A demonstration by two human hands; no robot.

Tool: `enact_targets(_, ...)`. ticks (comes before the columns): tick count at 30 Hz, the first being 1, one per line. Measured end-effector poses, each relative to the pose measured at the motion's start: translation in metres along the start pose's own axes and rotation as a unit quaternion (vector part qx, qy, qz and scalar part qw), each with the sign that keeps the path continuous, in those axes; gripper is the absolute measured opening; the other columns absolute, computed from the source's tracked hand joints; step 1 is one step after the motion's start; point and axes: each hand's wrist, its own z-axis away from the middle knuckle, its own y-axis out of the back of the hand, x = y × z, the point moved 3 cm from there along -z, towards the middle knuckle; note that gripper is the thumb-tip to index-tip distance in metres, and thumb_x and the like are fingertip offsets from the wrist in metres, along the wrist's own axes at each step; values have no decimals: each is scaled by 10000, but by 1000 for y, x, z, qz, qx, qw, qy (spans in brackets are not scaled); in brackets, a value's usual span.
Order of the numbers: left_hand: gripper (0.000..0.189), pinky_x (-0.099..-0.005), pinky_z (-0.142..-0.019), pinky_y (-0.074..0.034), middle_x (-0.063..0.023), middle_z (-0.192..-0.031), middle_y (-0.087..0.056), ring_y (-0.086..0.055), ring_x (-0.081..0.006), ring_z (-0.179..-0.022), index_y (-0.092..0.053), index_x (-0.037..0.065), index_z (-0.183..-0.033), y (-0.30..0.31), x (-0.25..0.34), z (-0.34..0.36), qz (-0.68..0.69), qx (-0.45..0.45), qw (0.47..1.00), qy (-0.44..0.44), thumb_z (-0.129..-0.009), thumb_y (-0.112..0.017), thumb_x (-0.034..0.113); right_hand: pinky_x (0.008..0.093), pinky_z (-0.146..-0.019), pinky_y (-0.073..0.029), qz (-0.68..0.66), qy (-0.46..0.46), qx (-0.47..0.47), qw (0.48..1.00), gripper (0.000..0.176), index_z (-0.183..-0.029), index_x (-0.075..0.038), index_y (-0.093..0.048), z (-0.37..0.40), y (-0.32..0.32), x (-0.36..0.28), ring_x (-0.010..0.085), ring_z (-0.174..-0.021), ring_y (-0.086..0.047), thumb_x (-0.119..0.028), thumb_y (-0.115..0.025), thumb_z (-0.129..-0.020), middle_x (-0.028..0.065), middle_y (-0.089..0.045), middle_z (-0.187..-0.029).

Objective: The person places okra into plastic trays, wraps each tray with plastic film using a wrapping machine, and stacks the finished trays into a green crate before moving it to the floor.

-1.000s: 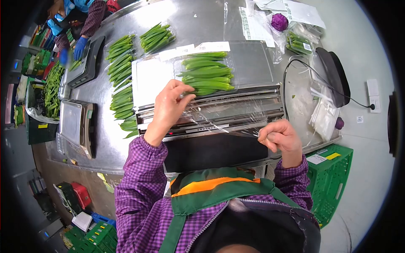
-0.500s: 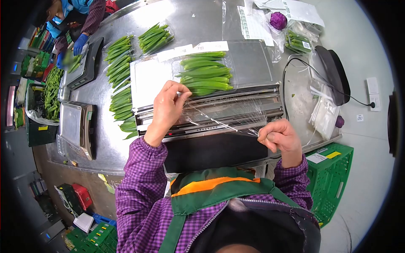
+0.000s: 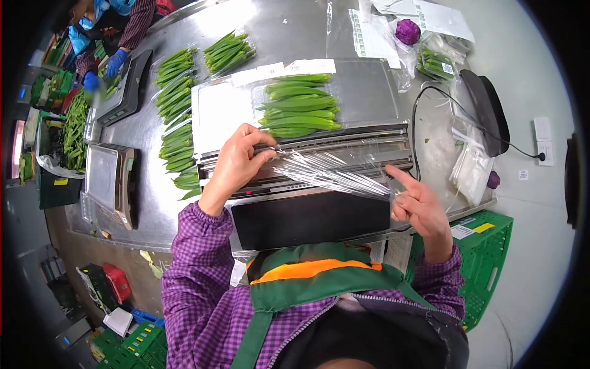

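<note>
A sheet of clear plastic film (image 3: 332, 175), creased and shiny, stretches between my hands above the front of a film-wrapping machine (image 3: 362, 215). My left hand (image 3: 236, 161) pinches its left end between thumb and fingertips. At the right end, my right hand (image 3: 421, 209) has its thumb and curled fingers closed on the film, while the index finger points out along the machine. Just beyond the film, a row of green okra (image 3: 301, 111) lies on the machine's flat metal top (image 3: 369, 92); whatever is beneath the okra is mostly hidden.
Several okra packs (image 3: 175, 117) line the steel table (image 3: 283, 37) on the left, near two scales (image 3: 110, 178). A co-worker's blue-gloved hand (image 3: 115, 63) is at the far left. A purple cabbage (image 3: 407, 32), papers and a black cable (image 3: 415, 123) lie right. A green crate (image 3: 491, 270) stands below.
The film has bunched into more creases between my hands. My right hand has shifted slightly right and its index finger has straightened. The co-worker's hand has moved beside the far scale.
</note>
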Motion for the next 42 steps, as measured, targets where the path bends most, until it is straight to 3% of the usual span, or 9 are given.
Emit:
enact_targets(4, 166, -208, -511, -370, -19, -813, -549, -431, -75, -550, -596, 13, -925, -2, -12, 4, 0, 14, 1000, 6, -798, -659, 99, 232, -520, -298, -42, -55, -44, 997, 522, -1368, 42, -263, -1, -1, 13, 100, -549, -399, -63, -458, -895, 2, -446, -593)
enact_targets(9, 95, -201, -543, -419, -40, -870, -579, -501, -69, -611, -519, 56, -931, 5, -21, 34, 396, 83, 901, 157, -918, -519, 151, 236, -535, -299, -103, -65, -144, 982, 481, -1353, 42, -293, -10, -3, 23, 99, -558, -395, -71, -449, -913, -8, -419, -590)
enact_targets(16, 105, -256, -606, -508, -48, -794, -544, -560, -108, -646, -448, 61, -908, -11, -9, 72, 508, 139, 843, 112, -944, -471, 157, 272, -615, -401, -100, 0, 89, 991, 442, -1332, 41, -335, -12, 1, 27, 113, -601, -434, -73, -442, -918, 10, -456, -671)
enact_targets(19, 67, -275, -607, -529, -47, -796, -556, -577, -113, -643, -467, 49, -935, -14, -7, 80, 513, 169, 834, 115, -937, -476, 115, 263, -553, -341, -230, -109, -174, 951, 369, -1249, 65, -450, -10, -10, 37, 104, -521, -366, -81, -449, -910, -2, -422, -574)
enact_targets(22, 80, -308, -588, -543, -32, -782, -549, -569, -110, -628, -486, 45, -994, 1, 6, 75, 583, 209, 779, 97, -924, -490, 83, 258, -485, -293, -202, 157, -217, 942, 279, -1034, 55, -571, -18, -27, 5, 95, -444, -334, -182, -475, -923, -2, -422, -477)
enact_targets(27, 132, -304, -679, -542, -17, -777, -558, -560, -91, -621, -530, 49, -1033, 76, 39, 24, 537, 333, 773, -43, -927, -496, 120, 296, -519, -388, -73, 427, -311, 846, 289, -975, 42, -580, -71, -65, -93, 129, -503, -457, -222, -467, -937, 79, -564, -596)
enact_targets(31, 152, -362, -841, -503, -66, -905, -613, -611, -159, -807, -571, 42, -1037, 101, 11, -67, 410, 375, 822, -126, -924, -485, 95, 323, -883, -440, 70, 495, -144, 854, 294, -1141, -1, -568, -151, -80, -156, 232, -969, -583, -187, -446, -948, 164, -636, -977)
enact_targets(34, 150, -335, -859, -483, -133, -1005, -607, -599, -266, -960, -604, 12, -967, 67, -52, -125, -107, 289, 924, -227, -861, -499, -2, 335, -916, -427, 369, 398, 22, 840, 284, -1110, -56, -610, -244, -46, -141, 198, -1026, -580, -200, -427, -948, 79, -633, -1092)
enact_targets(42, 246, -329, -920, -419, -164, -1153, -555, -553, -288, -1054, -599, -8, -1061, 36, -82, -108, -25, 44, 992, -119, -835, -501, -10, 318, -841, -436, 567, 320, 27, 759, 248, -989, 25, -556, -242, -28, -82, 231, -967, -571, -198, -477, -915, 134, -609, -1029)
